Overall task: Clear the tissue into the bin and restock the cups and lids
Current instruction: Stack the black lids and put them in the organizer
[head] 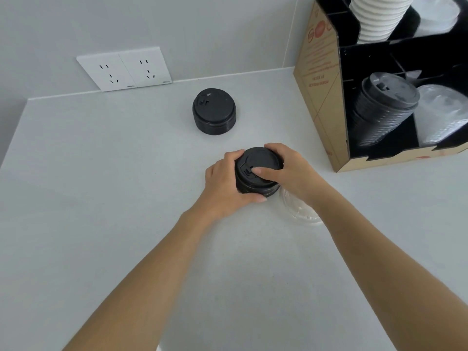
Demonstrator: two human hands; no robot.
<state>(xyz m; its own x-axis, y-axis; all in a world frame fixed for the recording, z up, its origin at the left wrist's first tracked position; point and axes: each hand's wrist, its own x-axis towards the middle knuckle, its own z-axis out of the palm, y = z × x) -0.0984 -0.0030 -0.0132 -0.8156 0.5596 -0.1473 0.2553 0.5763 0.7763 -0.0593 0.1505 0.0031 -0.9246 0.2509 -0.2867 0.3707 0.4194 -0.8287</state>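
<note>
A short stack of black lids (255, 171) stands on the pale counter (101, 198) near the middle. My left hand (225, 183) wraps its left side and my right hand (288, 171) covers its right side, one finger lying across the top. A second black lid stack (214, 111) sits farther back, untouched. Clear lids (301, 214) lie flat on the counter under my right wrist. At the right stands a cardboard organiser (319, 97) holding black lids (382, 110), clear lids (443, 115) and white cups (377, 16).
Two white wall sockets (124, 68) sit on the back wall just above the counter. The counter's left edge runs diagonally at the far left. The organiser stands against the wall at the back right.
</note>
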